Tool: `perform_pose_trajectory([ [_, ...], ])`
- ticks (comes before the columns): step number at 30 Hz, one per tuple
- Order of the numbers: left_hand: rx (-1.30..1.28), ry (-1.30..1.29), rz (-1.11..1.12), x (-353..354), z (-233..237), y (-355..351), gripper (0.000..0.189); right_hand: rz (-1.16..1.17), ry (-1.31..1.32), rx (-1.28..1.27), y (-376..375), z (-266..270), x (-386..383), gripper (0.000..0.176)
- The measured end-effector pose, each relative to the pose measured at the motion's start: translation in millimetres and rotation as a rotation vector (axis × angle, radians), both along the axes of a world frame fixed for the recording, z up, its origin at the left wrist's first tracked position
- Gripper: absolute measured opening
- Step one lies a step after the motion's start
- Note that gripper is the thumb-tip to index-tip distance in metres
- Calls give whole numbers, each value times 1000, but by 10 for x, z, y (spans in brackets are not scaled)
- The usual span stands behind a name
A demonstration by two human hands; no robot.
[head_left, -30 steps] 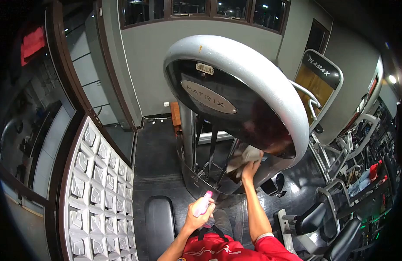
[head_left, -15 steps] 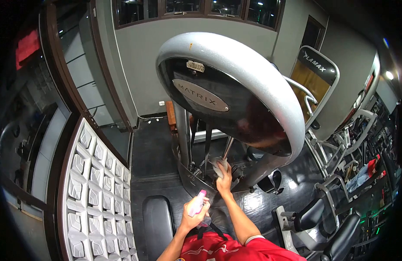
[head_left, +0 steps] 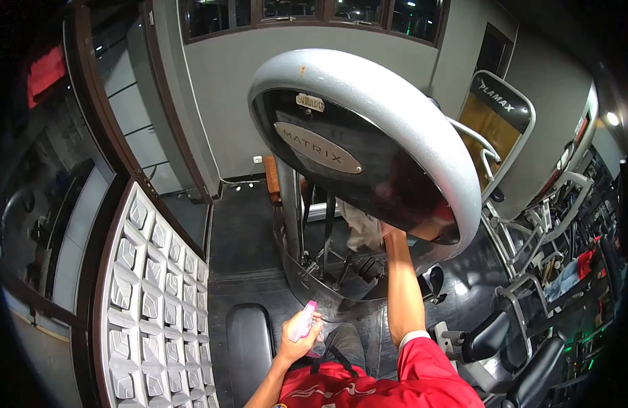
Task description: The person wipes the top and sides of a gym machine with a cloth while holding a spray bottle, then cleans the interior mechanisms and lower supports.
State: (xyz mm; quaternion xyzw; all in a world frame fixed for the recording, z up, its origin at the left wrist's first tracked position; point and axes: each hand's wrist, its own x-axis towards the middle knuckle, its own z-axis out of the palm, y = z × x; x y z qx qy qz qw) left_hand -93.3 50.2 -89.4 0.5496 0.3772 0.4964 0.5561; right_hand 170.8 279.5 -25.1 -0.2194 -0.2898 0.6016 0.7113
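My left hand is wrapped round a spray bottle with a pink top, low in front of my red shirt. My right hand reaches up under the rim of the machine's large oval cover, marked MATRIX. It holds a pale grey cloth, which hangs inside the frame beside the metal rod. The cover hides part of this hand and the upper part of the cloth.
A black padded seat is left of my legs. White patterned panels line the left side. Another machine marked PLAMAX stands behind right. Black benches are at the lower right, and a glass door is at left.
My right hand has moved up and right with the cloth, from the machine's low base to under the cover. The cloth now hangs more spread out. My left hand still holds the bottle.
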Motion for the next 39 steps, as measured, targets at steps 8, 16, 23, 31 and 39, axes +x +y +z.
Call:
perform_pose_trajectory([
  [8,2,2,73,-110,-91,-38,20,-127,-294,-36,-182,-778,-226,42],
  [16,-34,-23,114,-179,-217,1,21,-876,-1258,144,-981,-1313,-895,61],
  [23,-2,-1,100,-175,-163,-12,20,-912,-852,-165,-1071,-1373,-727,25],
  [31,-21,-81,72,-109,-160,-18,19,-1058,-1161,306,-736,-329,-864,24],
  [39,-41,-28,90,-118,-153,-40,20,-715,-1224,27,-1129,-1501,-839,48],
])
